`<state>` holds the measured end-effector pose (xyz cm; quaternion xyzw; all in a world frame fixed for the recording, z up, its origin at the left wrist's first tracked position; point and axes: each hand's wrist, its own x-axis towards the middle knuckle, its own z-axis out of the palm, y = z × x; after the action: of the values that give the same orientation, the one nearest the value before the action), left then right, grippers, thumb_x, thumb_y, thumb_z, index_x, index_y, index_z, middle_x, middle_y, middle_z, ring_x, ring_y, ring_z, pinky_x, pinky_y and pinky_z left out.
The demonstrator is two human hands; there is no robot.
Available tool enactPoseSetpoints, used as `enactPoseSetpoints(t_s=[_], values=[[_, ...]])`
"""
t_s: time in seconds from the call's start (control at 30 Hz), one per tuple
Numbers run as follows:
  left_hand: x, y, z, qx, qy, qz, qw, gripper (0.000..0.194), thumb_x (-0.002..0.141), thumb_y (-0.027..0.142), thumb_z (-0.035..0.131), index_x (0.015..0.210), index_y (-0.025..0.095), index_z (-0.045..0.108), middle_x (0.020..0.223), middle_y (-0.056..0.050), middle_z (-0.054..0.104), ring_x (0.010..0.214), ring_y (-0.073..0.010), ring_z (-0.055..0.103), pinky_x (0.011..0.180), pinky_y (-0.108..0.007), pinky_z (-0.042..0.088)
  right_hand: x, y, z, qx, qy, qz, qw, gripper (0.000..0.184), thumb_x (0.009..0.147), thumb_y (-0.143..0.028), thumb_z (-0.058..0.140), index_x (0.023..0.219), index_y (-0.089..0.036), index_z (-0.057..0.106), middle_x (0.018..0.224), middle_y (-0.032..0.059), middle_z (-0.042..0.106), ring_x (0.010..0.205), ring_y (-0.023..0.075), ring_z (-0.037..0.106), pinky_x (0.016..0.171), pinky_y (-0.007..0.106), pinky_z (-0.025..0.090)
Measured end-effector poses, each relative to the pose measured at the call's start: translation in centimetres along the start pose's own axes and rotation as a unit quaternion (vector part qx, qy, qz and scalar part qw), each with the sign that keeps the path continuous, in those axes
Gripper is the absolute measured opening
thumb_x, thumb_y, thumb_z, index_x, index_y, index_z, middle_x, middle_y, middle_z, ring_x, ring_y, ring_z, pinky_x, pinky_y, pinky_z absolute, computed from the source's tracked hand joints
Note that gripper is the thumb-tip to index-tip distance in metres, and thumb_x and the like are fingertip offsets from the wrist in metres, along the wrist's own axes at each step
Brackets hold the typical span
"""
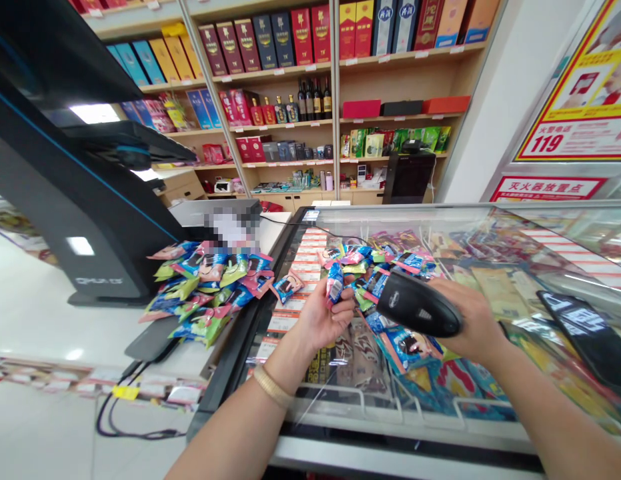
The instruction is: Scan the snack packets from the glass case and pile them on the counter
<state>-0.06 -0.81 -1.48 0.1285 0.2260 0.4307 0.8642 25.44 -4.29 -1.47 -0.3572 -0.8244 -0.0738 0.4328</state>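
Observation:
My left hand [326, 316] pinches a small blue snack packet [335, 283] between thumb and fingers, its printed side turned up. My right hand [463, 312] is wrapped round the grip of a black barcode scanner [419, 303], whose head points left toward that packet. Beneath and behind both hands, more blue, pink and green packets [410, 347] lie in a loose heap on the freezer's glass top. One single packet [289, 287] rests on the freezer's left edge. A second heap of similar packets [205, 287] covers the counter's right end, left of my left hand.
A dark checkout terminal [85, 180] stands on the white counter [35, 300]. By the left heap lies a grey flat device [153, 339] with cables. A black phone-like device [580, 333] rests on the freezer glass at right. Shelves [280, 67] of boxes and bottles line the back.

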Motion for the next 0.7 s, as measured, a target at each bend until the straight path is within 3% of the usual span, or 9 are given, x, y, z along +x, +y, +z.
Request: enactPoseSetpoints(t_s=[0.47,0.57,0.63,0.7], values=[[0.1,-0.4,-0.2,-0.001,-0.005,-0.01,1.0,0.023,0.1,0.023,0.044,0.095,0.012,0.063,0.066,0.005,0.038,0.044,-0.0038,0.029,0.038,-0.012,0.022,0.6,-1.4,0.1,0.019,-0.029,-0.014,0.999,0.015,0.081,-0.025,0.059,0.093,-0.022,0.067,0.075,0.0049,0.07,0.064,0.0193,0.065,0.058,0.03,0.05],[0.3,-0.5,-0.1,0.035,-0.005,-0.001,0.999,0.023,0.1,0.031,0.051,0.095,0.012,0.064,0.065,0.006,0.04,0.044,-0.0035,0.03,0.039,-0.013,0.023,0.5,-1.2,0.1,0.029,-0.026,-0.019,0.999,0.018,0.08,-0.023,0.06,0.096,-0.022,0.067,0.077,0.0042,0.07,0.065,0.0193,0.065,0.059,0.03,0.051],[0.6,-0.2,-0.2,0.092,0.017,0.04,0.995,0.026,0.095,0.039,0.062,0.091,0.013,0.063,0.066,0.005,0.045,0.046,-0.0041,0.033,0.04,-0.014,0.026,0.3,-0.9,0.1,0.027,-0.028,-0.017,0.999,0.016,0.08,-0.023,0.063,0.096,-0.023,0.066,0.078,0.0037,0.07,0.066,0.0193,0.066,0.059,0.03,0.052],[0.8,0.7,-0.5,0.189,0.076,0.155,0.967,0.028,0.089,0.043,0.07,0.092,0.015,0.064,0.071,0.003,0.055,0.052,-0.0065,0.044,0.048,-0.016,0.036,0.1,-0.5,0.0,0.018,-0.023,-0.02,0.999,0.015,0.081,-0.023,0.065,0.097,-0.023,0.065,0.08,0.004,0.071,0.067,0.0198,0.067,0.059,0.03,0.052]])
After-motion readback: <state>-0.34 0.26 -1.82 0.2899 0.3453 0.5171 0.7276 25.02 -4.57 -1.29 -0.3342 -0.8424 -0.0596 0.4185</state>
